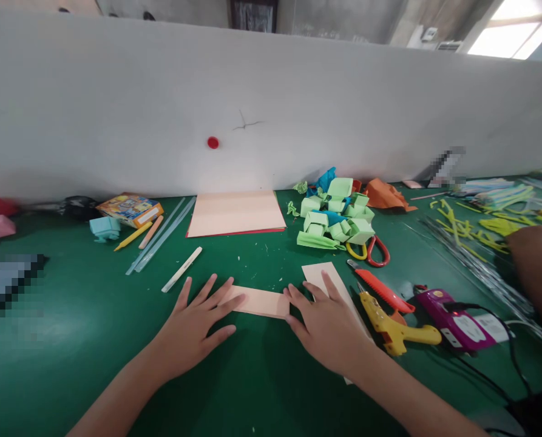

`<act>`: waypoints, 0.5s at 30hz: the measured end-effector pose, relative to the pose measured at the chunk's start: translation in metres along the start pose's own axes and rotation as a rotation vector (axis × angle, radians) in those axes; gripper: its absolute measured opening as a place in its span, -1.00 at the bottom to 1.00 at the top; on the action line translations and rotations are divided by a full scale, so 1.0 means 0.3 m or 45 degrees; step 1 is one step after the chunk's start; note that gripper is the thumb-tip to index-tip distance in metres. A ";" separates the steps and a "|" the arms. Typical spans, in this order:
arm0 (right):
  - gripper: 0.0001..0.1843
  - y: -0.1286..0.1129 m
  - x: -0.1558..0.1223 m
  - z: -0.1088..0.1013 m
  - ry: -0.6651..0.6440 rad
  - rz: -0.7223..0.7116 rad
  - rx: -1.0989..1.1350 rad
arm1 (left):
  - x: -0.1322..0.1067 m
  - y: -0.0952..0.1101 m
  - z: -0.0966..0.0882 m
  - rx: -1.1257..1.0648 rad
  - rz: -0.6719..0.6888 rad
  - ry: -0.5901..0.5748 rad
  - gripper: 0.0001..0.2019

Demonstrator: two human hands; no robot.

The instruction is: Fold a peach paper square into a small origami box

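Lying flat on the green table (93, 315) between the two hands, a folded peach paper strip (264, 302) runs left to right just in front of the person. The left hand (196, 331) is open and spread palm-down, its fingertips resting on the strip's left end; nothing is gripped. The right hand (328, 325) is likewise open and flat, its thumb and forefinger touching the strip's right end, while the palm covers part of a second peach sheet (318, 274) lying at an angle beneath it. Just to the right of that hand lie an orange utility knife (382, 292), a yellow glue gun (396, 328) and a purple glue gun (453, 323) with a black cord. Beyond the strip, near the white partition (271, 91), sits a stack of peach paper (237, 212) on a red sheet. To its right is a heap of folded light-green paper pieces (338, 221), with scissors (371, 250) touching its near edge. Left of the strip lie a white stick (182, 269), clear glue sticks (161, 237), a yellow pencil (132, 237), a teal paper figure (104, 227) and a small printed box (131, 208). Another person's arm (537, 267) enters at the right edge.
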State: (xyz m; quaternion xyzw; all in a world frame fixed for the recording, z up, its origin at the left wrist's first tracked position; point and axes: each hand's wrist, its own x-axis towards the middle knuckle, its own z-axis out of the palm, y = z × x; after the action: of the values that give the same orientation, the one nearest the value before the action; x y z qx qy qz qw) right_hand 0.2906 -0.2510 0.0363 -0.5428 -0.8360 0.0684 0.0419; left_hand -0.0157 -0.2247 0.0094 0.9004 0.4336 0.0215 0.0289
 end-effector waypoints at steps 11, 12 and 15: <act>-0.48 -0.005 0.001 0.008 0.088 0.014 -0.021 | 0.017 0.019 0.031 0.090 0.012 0.247 -0.54; -0.49 -0.006 0.004 0.007 0.092 0.022 -0.019 | 0.019 0.024 0.031 0.095 0.013 0.269 -0.55; -0.50 -0.005 0.017 0.004 0.093 0.037 -0.006 | 0.026 0.030 0.028 0.108 0.013 0.319 -0.62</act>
State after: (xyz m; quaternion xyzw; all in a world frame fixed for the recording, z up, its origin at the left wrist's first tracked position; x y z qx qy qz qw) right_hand 0.2869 -0.2471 0.0354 -0.5573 -0.8260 0.0470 0.0702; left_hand -0.0035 -0.2244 0.0018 0.8932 0.4299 0.1156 -0.0637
